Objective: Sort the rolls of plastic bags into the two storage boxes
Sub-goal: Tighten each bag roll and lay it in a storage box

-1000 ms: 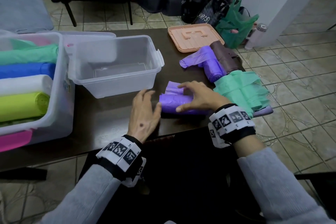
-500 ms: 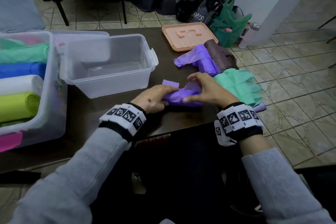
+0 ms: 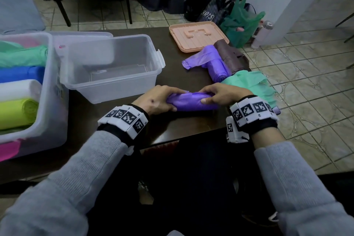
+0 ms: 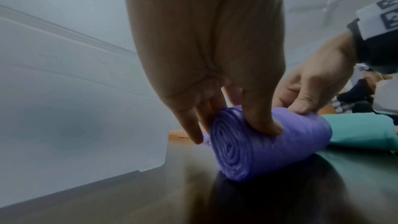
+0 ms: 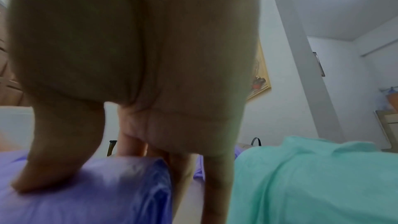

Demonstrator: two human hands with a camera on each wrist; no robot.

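Purple roll (image 3: 191, 101): lying on table (image 3: 118, 117) near front edge, just in front of small clear box (image 3: 115, 67). L hand (image 3: 156, 99) grips its left end, R hand (image 3: 220, 96) grips right end, fingers curled over top. Green bags (image 3: 249, 84) just beside R hand. Big box (image 3: 47, 101) w/ rolls at far left.

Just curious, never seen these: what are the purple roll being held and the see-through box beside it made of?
The purple roll looks like thin, slightly glossy plastic film; its end shows wound spiral layers. The see-through box seems rigid, frosted translucent plastic with a moulded rim.
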